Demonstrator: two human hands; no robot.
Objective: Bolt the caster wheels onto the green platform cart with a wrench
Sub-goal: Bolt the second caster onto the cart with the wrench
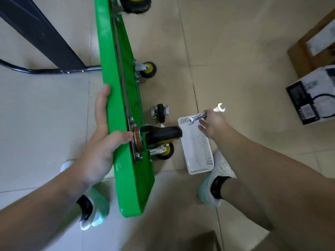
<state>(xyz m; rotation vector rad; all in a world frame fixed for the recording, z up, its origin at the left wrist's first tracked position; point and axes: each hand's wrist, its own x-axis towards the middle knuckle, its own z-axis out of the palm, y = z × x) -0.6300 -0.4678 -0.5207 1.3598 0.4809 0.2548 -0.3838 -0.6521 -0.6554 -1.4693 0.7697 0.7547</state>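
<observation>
Right hand (213, 126), wrench (198, 117) by white basket (200, 170)

Large glossy floor tiles (244, 51) with thin dark grout lines, beige at right and paler at left (the sheen is soft and even). A dark slanted panel (39, 31) crosses the upper left. At right stand a brown cardboard box (301, 57) and a black-and-white printed carton (311, 95).
</observation>
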